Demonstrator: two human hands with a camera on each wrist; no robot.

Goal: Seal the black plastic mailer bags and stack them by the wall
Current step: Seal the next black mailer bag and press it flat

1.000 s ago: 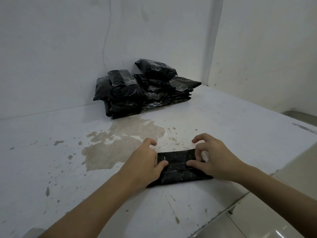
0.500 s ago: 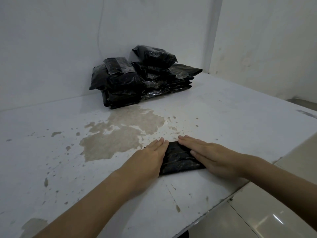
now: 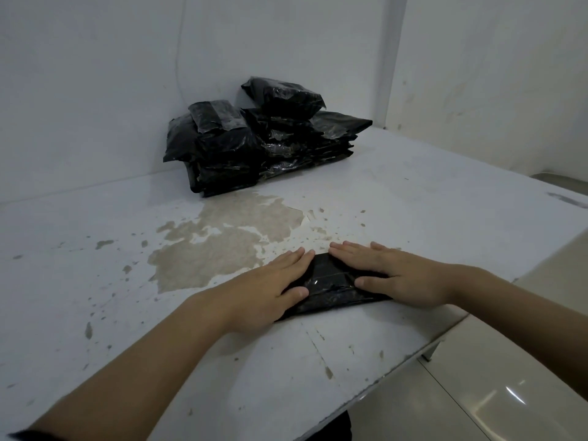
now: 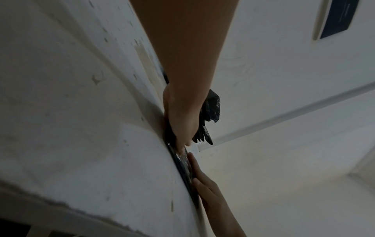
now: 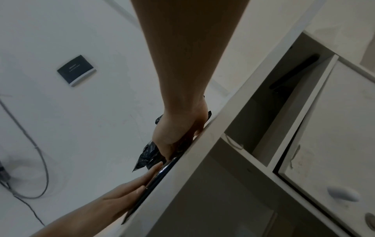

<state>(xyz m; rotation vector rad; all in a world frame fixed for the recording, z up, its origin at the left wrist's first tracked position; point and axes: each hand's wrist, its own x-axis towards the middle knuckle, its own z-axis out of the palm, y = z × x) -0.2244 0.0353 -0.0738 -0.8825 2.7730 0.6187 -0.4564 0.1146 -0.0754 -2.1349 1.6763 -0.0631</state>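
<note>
A small black plastic mailer bag (image 3: 331,286) lies flat on the white table (image 3: 413,198) near its front edge. My left hand (image 3: 270,284) presses its left end with straight fingers, palm down. My right hand (image 3: 391,275) lies flat on its right end, thumb along the near side. The hands hide most of the bag. Against the back wall stands a pile of several black mailer bags (image 3: 264,138). In the left wrist view my left hand (image 4: 182,121) rests on the bag (image 4: 183,166). The right wrist view shows my right hand (image 5: 178,133) flat on the bag (image 5: 156,178).
A worn brownish patch (image 3: 222,240) marks the table between the bag and the pile. Walls close the table at the back and the right. The table's front edge (image 3: 397,367) runs close under my right forearm, with tiled floor (image 3: 493,377) below.
Both hands went from pinching the bag's flap with curled fingers to lying flat on the bag. Since half a second ago they have slid slightly apart.
</note>
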